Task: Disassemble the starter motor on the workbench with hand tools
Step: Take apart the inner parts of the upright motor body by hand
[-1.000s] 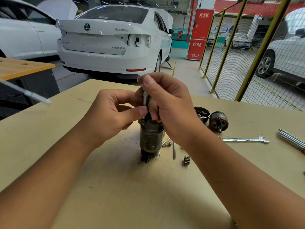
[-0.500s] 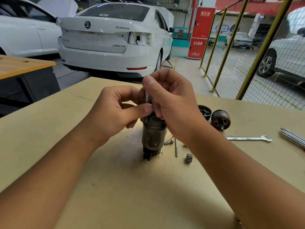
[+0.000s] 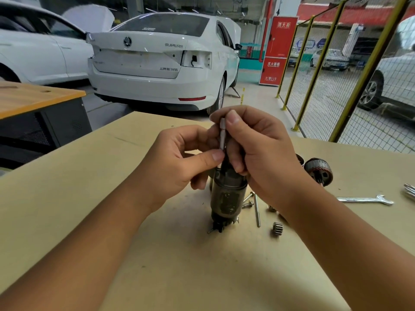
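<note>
Both your left hand (image 3: 179, 160) and right hand (image 3: 253, 149) pinch the shaft (image 3: 222, 135) above the upright starter motor (image 3: 226, 198) beneath them; an off-axis pull may topple it.

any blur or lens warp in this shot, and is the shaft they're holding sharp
Head view: wide-angle warp bows the yellow fence posts; soft, even light; the shaft between both hands and the motor housing look reasonably sharp, the forearms near the bottom edge softer.

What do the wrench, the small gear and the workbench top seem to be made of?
Wrench: probably polished steel, bright and silvery.
Small gear: likely dull grey metal with cut teeth.
Workbench top: matte tan board, maybe fibreboard or painted wood; no grain shows.
</note>
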Demonstrator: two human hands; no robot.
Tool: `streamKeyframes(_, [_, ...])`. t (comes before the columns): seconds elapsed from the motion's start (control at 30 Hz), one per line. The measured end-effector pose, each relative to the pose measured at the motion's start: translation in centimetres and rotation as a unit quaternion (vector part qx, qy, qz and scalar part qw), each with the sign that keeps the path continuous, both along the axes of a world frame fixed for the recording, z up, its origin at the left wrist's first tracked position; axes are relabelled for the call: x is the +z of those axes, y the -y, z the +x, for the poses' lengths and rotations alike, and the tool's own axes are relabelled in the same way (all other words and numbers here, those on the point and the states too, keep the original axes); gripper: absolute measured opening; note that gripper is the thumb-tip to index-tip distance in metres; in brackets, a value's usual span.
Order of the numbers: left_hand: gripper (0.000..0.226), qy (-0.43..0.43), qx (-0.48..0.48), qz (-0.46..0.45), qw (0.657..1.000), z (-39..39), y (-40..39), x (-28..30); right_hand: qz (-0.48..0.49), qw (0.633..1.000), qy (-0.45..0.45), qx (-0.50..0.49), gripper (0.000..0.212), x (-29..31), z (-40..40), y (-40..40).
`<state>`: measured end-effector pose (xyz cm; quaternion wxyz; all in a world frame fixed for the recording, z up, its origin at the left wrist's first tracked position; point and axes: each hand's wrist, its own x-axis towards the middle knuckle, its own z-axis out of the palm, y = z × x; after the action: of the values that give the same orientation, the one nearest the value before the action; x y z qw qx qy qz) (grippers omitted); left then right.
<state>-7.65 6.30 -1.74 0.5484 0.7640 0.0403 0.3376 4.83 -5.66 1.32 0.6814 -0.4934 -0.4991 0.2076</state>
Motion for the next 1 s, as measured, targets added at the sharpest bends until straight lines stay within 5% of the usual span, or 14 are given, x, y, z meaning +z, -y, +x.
streamKeyframes(1.0, [0.012, -0.007, -0.032, 0.002, 0.999, -0.1, 0.4, 0.2, 0.009, 0.999, 0.0, 0.041, 0.016, 0.0, 0.5, -0.2])
